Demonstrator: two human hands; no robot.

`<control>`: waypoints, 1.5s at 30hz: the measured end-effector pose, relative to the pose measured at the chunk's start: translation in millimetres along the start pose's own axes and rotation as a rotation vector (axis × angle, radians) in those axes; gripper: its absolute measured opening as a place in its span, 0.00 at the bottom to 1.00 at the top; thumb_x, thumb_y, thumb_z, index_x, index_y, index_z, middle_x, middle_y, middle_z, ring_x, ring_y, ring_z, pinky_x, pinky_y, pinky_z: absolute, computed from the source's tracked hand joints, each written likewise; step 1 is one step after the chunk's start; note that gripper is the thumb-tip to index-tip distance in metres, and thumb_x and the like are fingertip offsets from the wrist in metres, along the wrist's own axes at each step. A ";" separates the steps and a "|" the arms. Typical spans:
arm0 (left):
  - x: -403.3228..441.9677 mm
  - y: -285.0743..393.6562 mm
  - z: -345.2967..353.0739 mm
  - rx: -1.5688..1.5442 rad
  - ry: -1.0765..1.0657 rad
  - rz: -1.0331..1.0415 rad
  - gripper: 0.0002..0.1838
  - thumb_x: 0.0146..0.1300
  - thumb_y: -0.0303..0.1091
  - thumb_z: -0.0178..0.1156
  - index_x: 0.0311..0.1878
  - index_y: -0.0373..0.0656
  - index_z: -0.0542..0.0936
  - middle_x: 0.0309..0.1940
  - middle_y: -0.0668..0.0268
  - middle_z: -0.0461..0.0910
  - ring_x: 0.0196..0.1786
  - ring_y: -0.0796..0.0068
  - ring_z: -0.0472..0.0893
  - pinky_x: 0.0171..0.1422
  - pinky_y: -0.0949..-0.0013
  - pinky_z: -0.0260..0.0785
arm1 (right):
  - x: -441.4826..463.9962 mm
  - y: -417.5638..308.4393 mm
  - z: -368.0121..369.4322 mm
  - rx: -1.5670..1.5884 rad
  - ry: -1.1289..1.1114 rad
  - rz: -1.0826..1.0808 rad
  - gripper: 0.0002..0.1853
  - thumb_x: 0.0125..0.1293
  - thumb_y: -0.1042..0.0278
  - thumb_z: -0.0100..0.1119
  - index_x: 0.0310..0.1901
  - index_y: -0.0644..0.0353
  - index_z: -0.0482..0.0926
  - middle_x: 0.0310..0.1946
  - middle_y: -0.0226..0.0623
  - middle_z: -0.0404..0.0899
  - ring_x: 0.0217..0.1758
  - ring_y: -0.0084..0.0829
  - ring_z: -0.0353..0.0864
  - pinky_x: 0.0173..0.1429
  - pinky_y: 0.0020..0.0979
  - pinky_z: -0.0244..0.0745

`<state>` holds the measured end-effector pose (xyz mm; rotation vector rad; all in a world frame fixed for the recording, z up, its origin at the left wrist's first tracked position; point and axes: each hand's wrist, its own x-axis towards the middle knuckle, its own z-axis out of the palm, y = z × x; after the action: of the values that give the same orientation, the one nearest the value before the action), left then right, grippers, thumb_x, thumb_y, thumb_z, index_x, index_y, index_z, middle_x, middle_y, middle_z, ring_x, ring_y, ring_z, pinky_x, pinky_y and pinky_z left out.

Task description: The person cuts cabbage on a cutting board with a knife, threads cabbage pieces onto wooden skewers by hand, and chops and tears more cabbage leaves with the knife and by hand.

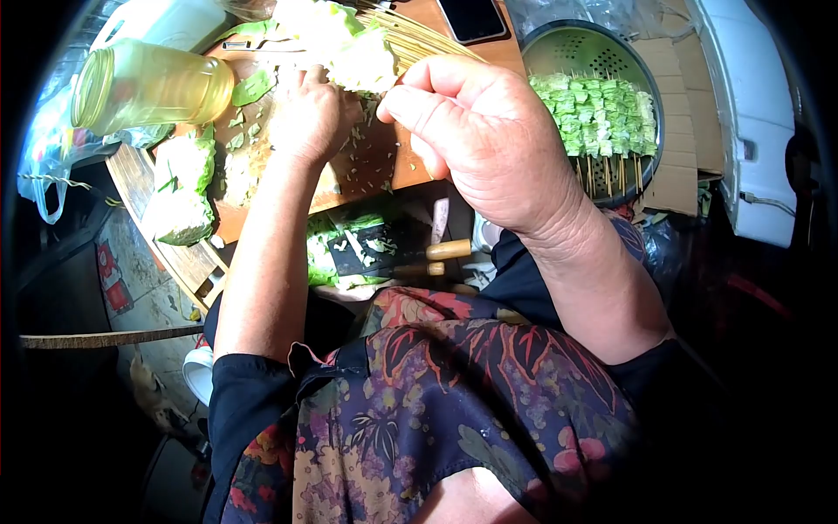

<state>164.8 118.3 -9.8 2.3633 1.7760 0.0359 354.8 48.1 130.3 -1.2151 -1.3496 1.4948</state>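
Observation:
My left hand [310, 118] is low over the wooden cutting board [371, 162], fingers curled down beside chopped cabbage [345, 48]; its fingertips are hidden. Raised to the right of it, my right hand [489, 131] is closed in a pinch, thumb against forefinger. Whatever it may hold is too thin or hidden to make out. Bamboo skewers [415, 33] lie in a bundle at the board's far side. Skewered cabbage pieces [594, 113] rest in the metal colander [642, 65] on the right, stick ends pointing toward me.
A jar of yellowish liquid [157, 85] lies tipped at the left, near a cabbage chunk [185, 188]. A phone [472, 19] is at the far edge. Below the board, a wooden-handled knife [449, 250] lies by cabbage scraps [323, 249]. Cardboard [676, 162] borders the colander.

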 end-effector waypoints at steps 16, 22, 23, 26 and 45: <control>12.6 -23.9 8.1 -0.618 0.063 -0.063 0.12 0.53 0.32 0.67 0.41 0.41 0.84 0.48 0.57 0.77 0.55 0.58 0.74 0.62 0.60 0.66 | -1.8 -0.5 -2.1 -0.006 0.013 -0.003 0.09 0.71 0.68 0.53 0.37 0.63 0.79 0.19 0.20 0.70 0.20 0.09 0.65 0.27 0.13 0.63; 24.0 -19.8 29.9 -0.540 0.069 -0.107 0.20 0.52 0.33 0.69 0.49 0.41 0.81 0.51 0.56 0.75 0.56 0.57 0.73 0.63 0.60 0.66 | -0.9 -0.5 0.5 0.007 0.000 0.004 0.09 0.71 0.67 0.53 0.37 0.64 0.79 0.19 0.20 0.69 0.20 0.09 0.64 0.27 0.14 0.62; 24.6 -14.5 30.1 -0.623 0.109 -0.185 0.20 0.52 0.33 0.69 0.50 0.40 0.80 0.51 0.56 0.75 0.57 0.57 0.71 0.64 0.60 0.66 | -1.0 -0.2 0.1 0.004 0.001 0.007 0.09 0.71 0.67 0.53 0.37 0.64 0.79 0.19 0.20 0.69 0.20 0.09 0.64 0.27 0.14 0.62; 18.7 -6.8 22.9 -0.472 0.080 -0.151 0.22 0.54 0.35 0.67 0.53 0.40 0.79 0.54 0.57 0.73 0.60 0.57 0.68 0.66 0.59 0.63 | -1.5 0.4 -0.5 0.014 0.006 0.025 0.09 0.71 0.67 0.53 0.37 0.64 0.79 0.19 0.20 0.68 0.20 0.09 0.64 0.27 0.14 0.61; 6.4 -11.9 -37.1 -1.033 0.084 -0.435 0.10 0.62 0.34 0.64 0.42 0.37 0.80 0.15 0.72 0.73 0.14 0.84 0.67 0.17 0.74 0.58 | -4.2 0.3 -2.3 -0.038 0.012 -0.026 0.10 0.71 0.66 0.53 0.37 0.63 0.79 0.19 0.20 0.68 0.21 0.09 0.64 0.27 0.14 0.61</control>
<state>150.5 132.5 24.1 1.2496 1.6544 0.7820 358.0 44.6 130.6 -1.2242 -1.3862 1.4480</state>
